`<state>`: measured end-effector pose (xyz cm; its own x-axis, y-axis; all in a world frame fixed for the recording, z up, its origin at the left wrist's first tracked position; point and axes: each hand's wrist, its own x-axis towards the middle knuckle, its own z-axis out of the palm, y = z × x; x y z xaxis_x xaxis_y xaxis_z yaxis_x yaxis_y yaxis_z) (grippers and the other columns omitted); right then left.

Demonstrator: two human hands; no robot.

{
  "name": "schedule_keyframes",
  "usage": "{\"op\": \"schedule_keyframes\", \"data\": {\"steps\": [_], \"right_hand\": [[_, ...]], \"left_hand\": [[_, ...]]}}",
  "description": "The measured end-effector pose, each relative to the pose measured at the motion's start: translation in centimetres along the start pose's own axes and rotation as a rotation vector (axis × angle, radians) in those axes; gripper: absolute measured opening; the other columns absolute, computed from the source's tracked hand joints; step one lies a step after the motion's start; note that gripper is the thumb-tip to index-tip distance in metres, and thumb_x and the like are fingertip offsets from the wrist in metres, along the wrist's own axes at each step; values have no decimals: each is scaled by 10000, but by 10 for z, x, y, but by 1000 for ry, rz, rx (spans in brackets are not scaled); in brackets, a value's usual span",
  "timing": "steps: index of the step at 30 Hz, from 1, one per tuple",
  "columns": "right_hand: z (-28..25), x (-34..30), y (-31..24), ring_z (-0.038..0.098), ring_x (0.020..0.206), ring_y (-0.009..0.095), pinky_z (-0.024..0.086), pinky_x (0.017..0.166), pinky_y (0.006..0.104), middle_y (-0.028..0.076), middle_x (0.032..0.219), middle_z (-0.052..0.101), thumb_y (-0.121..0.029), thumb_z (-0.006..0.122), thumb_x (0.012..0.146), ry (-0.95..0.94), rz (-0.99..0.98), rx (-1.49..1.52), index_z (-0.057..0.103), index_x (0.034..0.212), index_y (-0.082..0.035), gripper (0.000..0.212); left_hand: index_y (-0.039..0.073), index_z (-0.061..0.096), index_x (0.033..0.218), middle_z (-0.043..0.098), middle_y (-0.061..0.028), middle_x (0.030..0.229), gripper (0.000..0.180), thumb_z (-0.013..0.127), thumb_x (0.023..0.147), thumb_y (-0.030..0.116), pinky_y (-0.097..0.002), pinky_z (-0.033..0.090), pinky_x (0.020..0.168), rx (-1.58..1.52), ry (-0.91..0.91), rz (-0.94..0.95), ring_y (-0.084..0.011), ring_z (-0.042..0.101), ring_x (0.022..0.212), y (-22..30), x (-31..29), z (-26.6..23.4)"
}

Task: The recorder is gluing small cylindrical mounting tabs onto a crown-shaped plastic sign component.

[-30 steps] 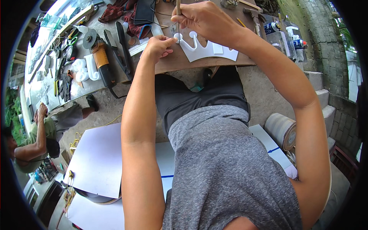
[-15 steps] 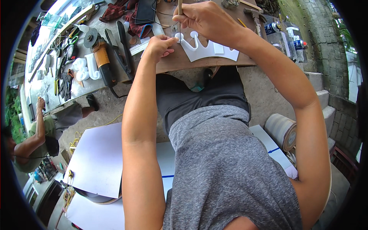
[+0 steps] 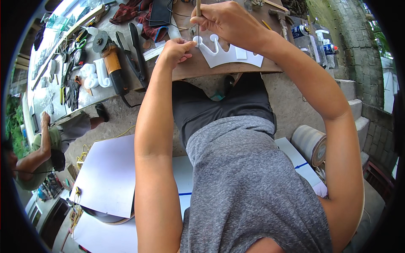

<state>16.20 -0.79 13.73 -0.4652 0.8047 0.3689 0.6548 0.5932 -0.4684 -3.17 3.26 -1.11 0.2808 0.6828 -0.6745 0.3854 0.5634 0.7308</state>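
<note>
Right hand [image 3: 230, 21] up at 12 o'clock is closed around a thin wooden-handled tool [image 3: 198, 8], tip down at the left end of a white crown-shaped cutout [image 3: 228, 52] lying flat on the brown board tabletop [image 3: 190, 67]. Left hand [image 3: 175, 48] at 11 o'clock is curled, fingertips pressing the board just beside the cutout. An orange angle grinder [image 3: 112, 63] sits over at 10 o'clock.

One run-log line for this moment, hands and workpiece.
left hand: pressing white cutout | right hand: gripping thin tool upright | surface: brown board
</note>
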Motion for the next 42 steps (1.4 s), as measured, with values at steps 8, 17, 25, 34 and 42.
{"op": "schedule_keyframes", "data": {"steps": [8,17,25,34,42], "right_hand": [[2,0,1,646,651,369,481,578,422,195,677,616,-317,586,986,58,-49,43,590,879,-26,309],[3,-1,2,640,666,384,472,578,431,210,693,616,-310,601,973,55,-39,12,581,867,-18,311],[4,0,2,650,673,374,483,585,424,206,709,628,-294,606,970,124,-103,63,589,893,-20,285],[-2,0,-3,626,665,398,464,590,451,211,691,606,-311,587,981,5,0,79,568,862,-22,314],[-9,2,-5,624,780,433,464,634,472,221,771,614,-235,612,958,13,-28,122,526,854,2,273]], "left_hand": [[81,665,1050,634,20,873,382,801,834,366,-196,472,611,14,30,6,-60,606,687,1,-1,1],[75,665,1066,644,27,865,384,785,850,368,-192,470,613,26,26,4,-61,611,698,1,-1,1],[77,665,1061,637,30,859,389,791,845,374,-194,471,615,-1,7,4,-59,609,701,-1,0,0],[34,675,1038,677,-20,893,412,812,821,356,-210,467,571,-21,24,33,-95,635,685,-1,-1,0],[67,654,992,644,-1,828,384,816,814,366,-215,459,555,-23,6,41,-90,618,650,-2,2,0]]}}
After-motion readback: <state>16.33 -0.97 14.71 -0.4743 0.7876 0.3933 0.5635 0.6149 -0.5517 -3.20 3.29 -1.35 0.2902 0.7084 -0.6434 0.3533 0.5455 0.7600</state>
